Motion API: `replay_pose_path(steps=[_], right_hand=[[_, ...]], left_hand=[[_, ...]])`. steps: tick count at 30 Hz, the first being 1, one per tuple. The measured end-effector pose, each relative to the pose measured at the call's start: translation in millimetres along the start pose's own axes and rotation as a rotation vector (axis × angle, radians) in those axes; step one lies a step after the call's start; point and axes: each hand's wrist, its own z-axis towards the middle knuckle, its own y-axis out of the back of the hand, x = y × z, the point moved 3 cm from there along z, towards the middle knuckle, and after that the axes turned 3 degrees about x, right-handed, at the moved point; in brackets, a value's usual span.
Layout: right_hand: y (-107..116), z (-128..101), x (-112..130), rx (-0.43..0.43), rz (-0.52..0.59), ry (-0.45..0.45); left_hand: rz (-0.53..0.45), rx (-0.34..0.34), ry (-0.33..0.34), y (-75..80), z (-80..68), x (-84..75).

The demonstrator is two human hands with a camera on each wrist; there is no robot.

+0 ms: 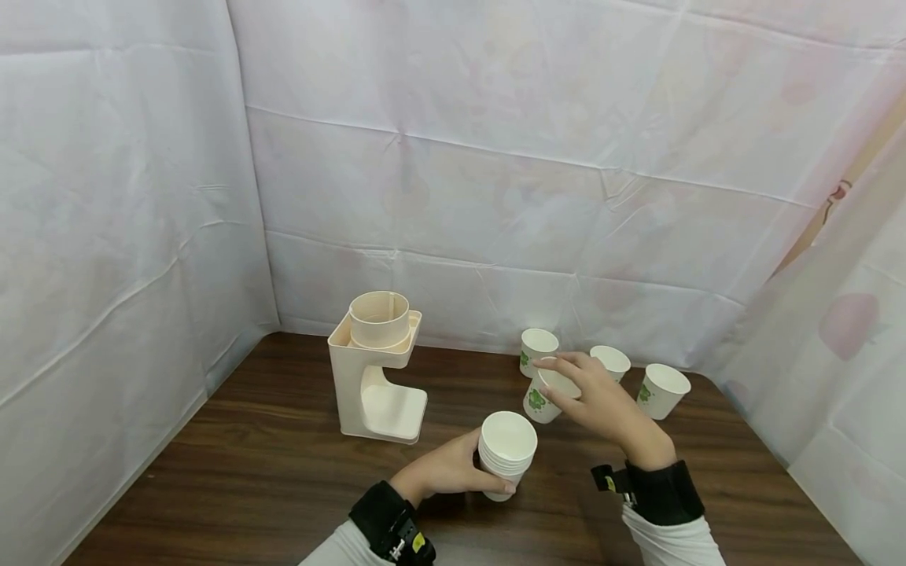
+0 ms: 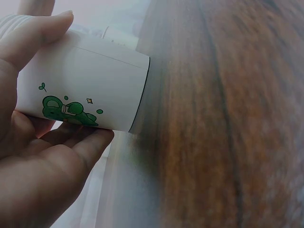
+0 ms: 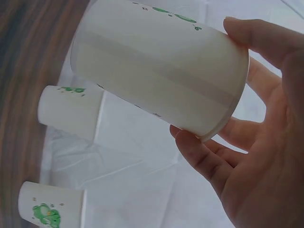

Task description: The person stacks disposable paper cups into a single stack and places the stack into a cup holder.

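Near the front of the table, my left hand (image 1: 453, 469) grips a stack of nested white paper cups (image 1: 506, 450), thumb on the near side. The left wrist view shows the lowest cup's green cartoon print (image 2: 69, 111) and its base close over the wood. Farther right, my right hand (image 1: 602, 397) holds a single paper cup (image 3: 156, 66) by its rim, thumb on one side and fingers on the other. That cup leans compared with the cups behind it. Its mouth is partly hidden by the fingers in the head view.
A cream cup-holder stand (image 1: 347, 385) with a round tube (image 1: 379, 318) on top stands at the left. Behind my right hand are three more paper cups: one at the back (image 1: 539, 341), one half hidden (image 1: 610, 360), one at the right (image 1: 661, 391). White curtains (image 1: 453, 189) border the table.
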Motion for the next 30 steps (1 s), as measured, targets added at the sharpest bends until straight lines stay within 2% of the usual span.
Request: replay_pose_path(steps=[14, 22, 30], right_hand=[[29, -6, 32, -0.122, -0.016, 0.129], [40, -11, 51, -0.118, -0.002, 0.149], [39, -8, 68, -0.1, 0.002, 0.206]], left_hand=[[-0.001, -0.003, 0.001, 0.1, 0.3, 0.8], [-0.006, 0.017, -0.005, -0.8, 0.5, -0.1], [-0.015, 0.062, -0.04, 1.1, 2.0, 1.3]])
